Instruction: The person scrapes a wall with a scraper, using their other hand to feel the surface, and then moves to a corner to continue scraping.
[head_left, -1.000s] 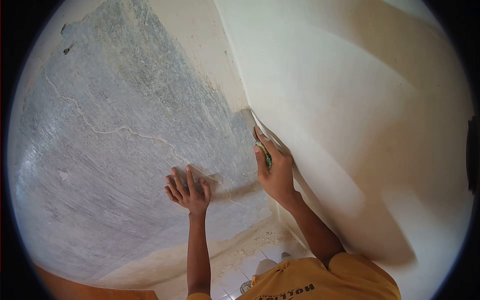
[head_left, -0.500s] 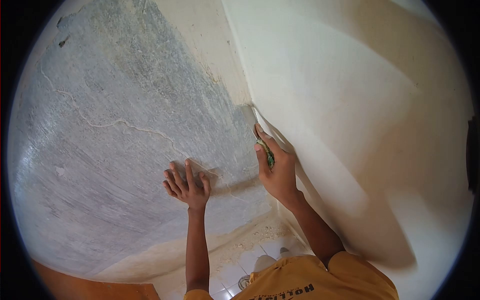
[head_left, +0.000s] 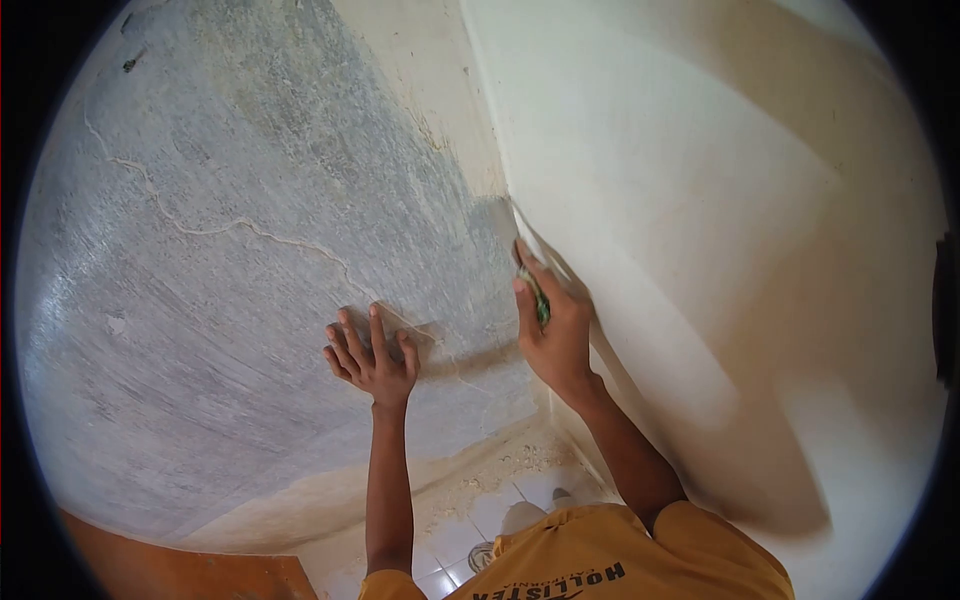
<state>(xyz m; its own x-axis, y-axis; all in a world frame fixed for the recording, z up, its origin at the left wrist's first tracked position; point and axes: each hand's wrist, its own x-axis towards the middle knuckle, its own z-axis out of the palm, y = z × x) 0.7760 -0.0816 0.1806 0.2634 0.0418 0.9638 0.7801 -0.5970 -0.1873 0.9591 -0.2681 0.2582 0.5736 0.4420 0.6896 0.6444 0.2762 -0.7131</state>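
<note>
My right hand is closed around a scraper whose handle looks green and pale. Its thin blade points up into the corner where two walls meet, and my fingers partly cover it. Flat against the grey, scraped wall, my left hand has its fingers spread and holds nothing. A pale crack line runs across this wall and down to my left fingertips.
The smooth cream wall stands close on my right. Crumbs of debris lie along the wall's foot, by white floor tiles. An orange-brown surface is at the lower left.
The view has shifted a little. The scraper's blade appears turned more edge-on in the corner, with my right hand still gripping it. My left hand stays on the grey wall.
</note>
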